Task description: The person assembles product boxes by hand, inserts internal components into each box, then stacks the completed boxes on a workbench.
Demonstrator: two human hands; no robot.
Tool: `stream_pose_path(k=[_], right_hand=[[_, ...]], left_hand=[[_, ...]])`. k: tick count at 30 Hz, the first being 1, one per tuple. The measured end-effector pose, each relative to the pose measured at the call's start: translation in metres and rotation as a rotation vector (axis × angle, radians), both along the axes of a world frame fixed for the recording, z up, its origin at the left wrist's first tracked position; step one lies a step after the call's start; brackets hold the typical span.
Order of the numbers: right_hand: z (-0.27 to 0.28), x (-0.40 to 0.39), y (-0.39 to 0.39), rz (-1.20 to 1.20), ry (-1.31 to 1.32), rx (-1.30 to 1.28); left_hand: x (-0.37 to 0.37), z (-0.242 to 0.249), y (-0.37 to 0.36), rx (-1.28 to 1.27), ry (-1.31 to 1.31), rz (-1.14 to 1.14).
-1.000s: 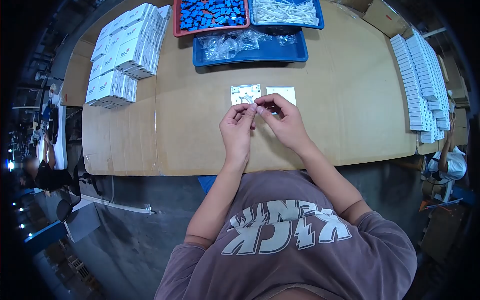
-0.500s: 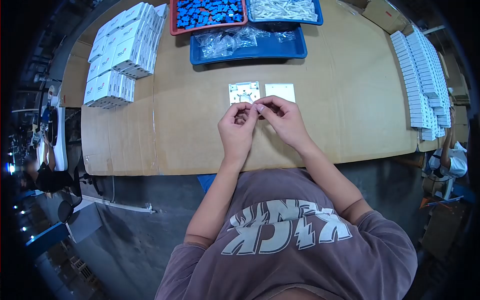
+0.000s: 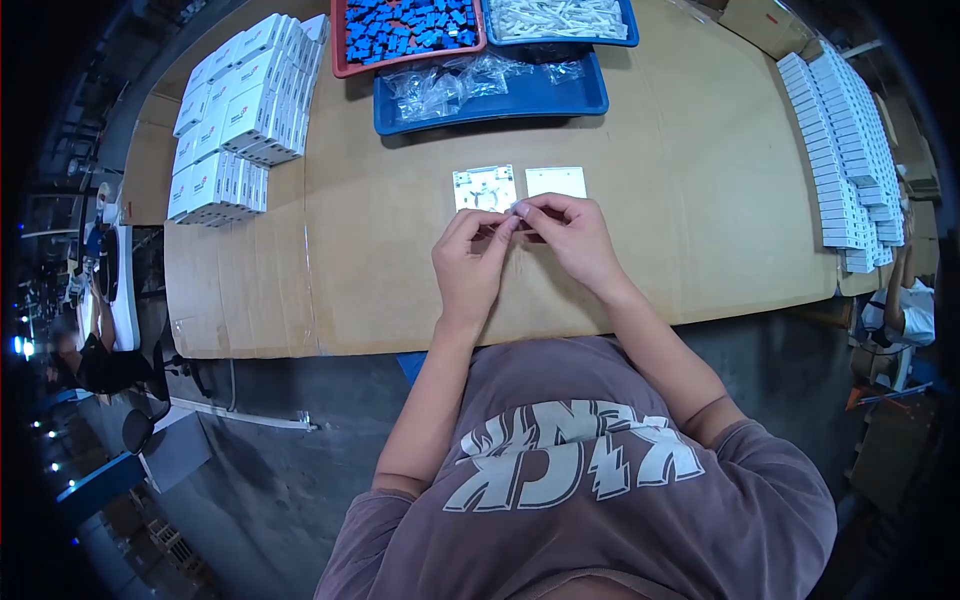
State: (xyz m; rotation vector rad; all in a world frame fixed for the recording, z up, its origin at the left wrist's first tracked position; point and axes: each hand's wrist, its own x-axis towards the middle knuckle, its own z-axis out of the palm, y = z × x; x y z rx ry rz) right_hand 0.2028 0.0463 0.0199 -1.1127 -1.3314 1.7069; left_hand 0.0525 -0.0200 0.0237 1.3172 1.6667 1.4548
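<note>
My left hand [image 3: 470,262] and my right hand [image 3: 572,240] meet over the near middle of the table, thumbs and fingertips pinched together. Whatever lies between the fingertips is too small and hidden to name. Just beyond my left hand lies a white plastic housing [image 3: 484,186] with its detailed inner side up, partly covered by my fingers. To its right, behind my right hand, a flat white cover plate [image 3: 556,181] rests on the cardboard.
A cardboard-covered table [image 3: 400,270] carries stacked white boxes [image 3: 240,105] at left and more stacks [image 3: 840,150] at right. At the back sit a red tray [image 3: 408,60] of blue parts, a blue tray [image 3: 560,40] of white parts, and another blue tray [image 3: 490,118] with clear plastic bags.
The thumbs and fingertips have shifted slightly but stay together. The whole view has moved a little, so the trays and white pieces appear slightly further left.
</note>
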Motion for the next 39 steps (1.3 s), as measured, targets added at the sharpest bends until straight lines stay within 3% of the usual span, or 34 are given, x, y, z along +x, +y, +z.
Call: stream_pose_path(k=[5, 8, 12, 14, 16, 19, 24, 27, 33, 36, 39], right_hand=[[0.013, -0.005, -0.01, -0.046, -0.317, 0.463], [0.015, -0.008, -0.01, -0.056, -0.288, 0.524], [0.007, -0.01, -0.008, -0.161, -0.025, 0.237], [0.004, -0.009, -0.007, -0.24, 0.168, 0.128], [0.001, -0.004, -0.005, -0.206, 0.05, 0.269], [0.006, 0.001, -0.005, -0.135, -0.112, 0.496], [0.005, 0.006, -0.003, 0.023, -0.158, 0.792], [0.009, 0.006, -0.005, 0.067, -0.183, 0.77], [-0.007, -0.005, -0.006, -0.066, 0.255, 0.191], [0.003, 0.005, -0.001, 0.082, 0.299, -0.241], [-0.004, 0.011, 0.0, 0.156, 0.261, -0.29]], left_hand=[[0.005, 0.001, -0.002, 0.117, 0.155, 0.15], [0.011, 0.001, -0.001, 0.147, 0.181, 0.153], [0.02, -0.002, -0.005, 0.096, 0.148, 0.113], [0.024, -0.006, -0.008, 0.041, 0.025, 0.078], [0.026, -0.01, -0.008, -0.048, -0.15, 0.014], [0.022, -0.007, -0.005, -0.125, -0.63, 0.01], [0.008, 0.01, 0.002, -0.212, -0.647, 0.055], [0.004, 0.007, 0.001, -0.219, -0.613, 0.087], [0.005, 0.003, -0.002, -0.148, -0.632, 0.086], [0.007, 0.002, -0.003, -0.135, -0.592, 0.064], [0.006, 0.002, -0.003, -0.106, -0.571, 0.047]])
